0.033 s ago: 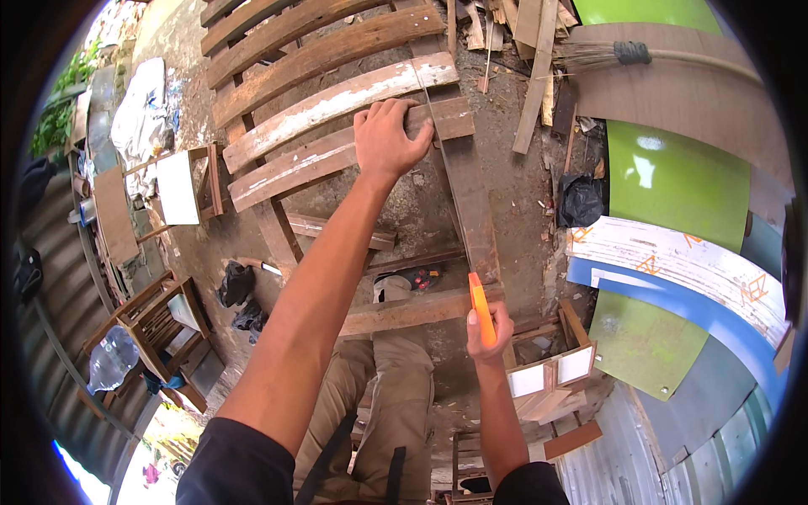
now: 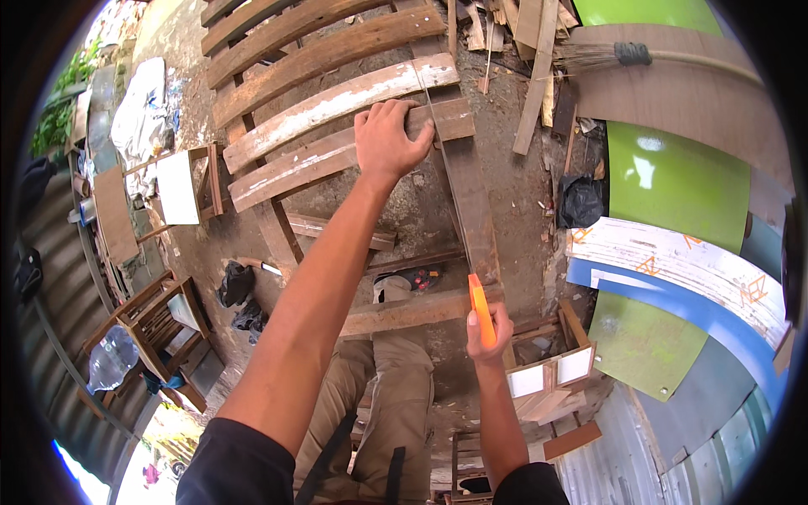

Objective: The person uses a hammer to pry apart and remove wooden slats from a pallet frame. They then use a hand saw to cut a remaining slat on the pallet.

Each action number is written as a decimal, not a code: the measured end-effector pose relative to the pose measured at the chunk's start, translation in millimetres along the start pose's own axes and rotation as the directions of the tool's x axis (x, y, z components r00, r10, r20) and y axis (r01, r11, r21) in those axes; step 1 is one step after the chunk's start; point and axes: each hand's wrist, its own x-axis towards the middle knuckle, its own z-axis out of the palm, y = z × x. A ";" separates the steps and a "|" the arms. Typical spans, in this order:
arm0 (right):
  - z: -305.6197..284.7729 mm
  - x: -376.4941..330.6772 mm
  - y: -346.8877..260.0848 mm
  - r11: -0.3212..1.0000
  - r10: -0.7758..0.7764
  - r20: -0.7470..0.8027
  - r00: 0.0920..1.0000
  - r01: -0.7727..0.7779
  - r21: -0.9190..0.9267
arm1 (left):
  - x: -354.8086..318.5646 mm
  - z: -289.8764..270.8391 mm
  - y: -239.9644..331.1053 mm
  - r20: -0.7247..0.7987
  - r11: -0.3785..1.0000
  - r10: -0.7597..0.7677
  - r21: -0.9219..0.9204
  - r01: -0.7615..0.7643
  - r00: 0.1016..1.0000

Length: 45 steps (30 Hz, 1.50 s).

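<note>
1. Pressing down on a weathered wooden slat (image 2: 337, 153), the left hand (image 2: 389, 135) lies palm-down with its fingers curled over the slat's far edge, close to the slat's right end.
2. The slat belongs to a wooden pallet (image 2: 278, 50), whose planks run in a row from the upper left corner of the view down toward the middle.
3. The right hand (image 2: 488, 330) is closed in a fist around the orange handle (image 2: 480, 310) of a handsaw.
4. The thin saw blade (image 2: 444, 172) runs from that handle up and away from the person, and its far end meets the slat just beside the left hand's fingertips.
5. The blade lies along the left edge of a dark upright plank (image 2: 471, 206), which crosses under the slats at the pallet's right side.
6. The two hands are well apart, the left far out on the pallet and the right near the body.
7. The person's khaki-trousered legs (image 2: 387, 412) show below the pallet's near edge, over bare dirt ground (image 2: 539, 189).
8. A broom (image 2: 623, 55) lies at the upper right, and green panels (image 2: 673, 185) sit at the right.
9. A small wooden chair (image 2: 156, 324) stands at the left.
</note>
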 end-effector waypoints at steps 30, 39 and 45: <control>-11.4 -18.4 11.2 0.997 -0.056 -0.013 0.998 0.055 -0.061 | 3.7 6.5 -3.3 -0.022 0.999 0.012 0.038 -0.011 1.000; 12.6 31.8 -11.4 0.998 -0.065 -0.009 0.998 0.065 0.002 | 1.5 8.4 -4.1 -0.020 0.999 0.012 0.033 -0.012 1.000; -11.2 -8.0 3.5 0.999 -0.036 -0.023 0.999 0.035 -0.029 | 2.3 6.1 -5.3 -0.025 1.000 0.016 0.020 -0.015 1.000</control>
